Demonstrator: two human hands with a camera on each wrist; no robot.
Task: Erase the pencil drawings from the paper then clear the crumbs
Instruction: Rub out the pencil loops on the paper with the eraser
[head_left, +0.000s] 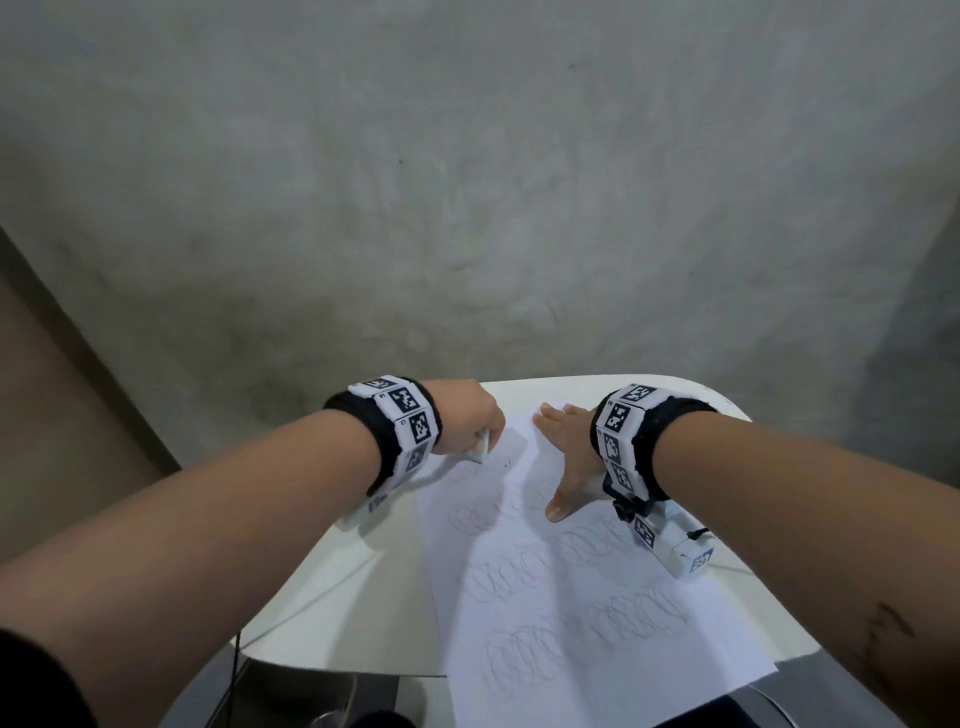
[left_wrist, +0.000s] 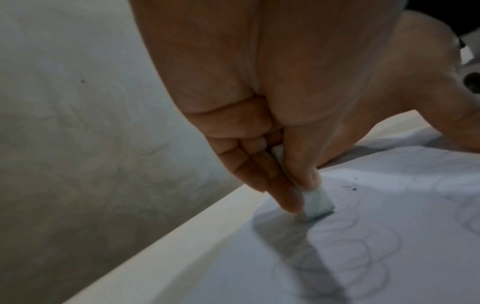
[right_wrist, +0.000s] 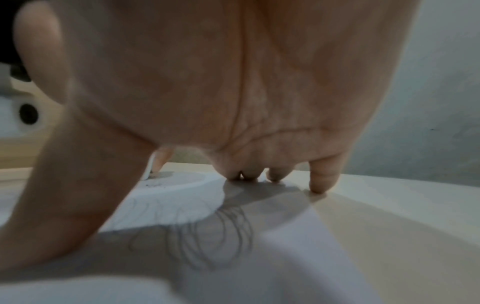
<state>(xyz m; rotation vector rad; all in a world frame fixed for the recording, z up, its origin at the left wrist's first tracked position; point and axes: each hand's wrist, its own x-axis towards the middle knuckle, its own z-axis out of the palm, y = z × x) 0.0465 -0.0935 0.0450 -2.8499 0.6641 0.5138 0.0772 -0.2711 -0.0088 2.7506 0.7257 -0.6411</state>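
Eraser upright, end on paper

We see thin matt white paper with faint grey pencil loops, lying on a smooth cream desk with a slight sheen. The eraser looks soft, matt white. The wall is rough grey concrete.
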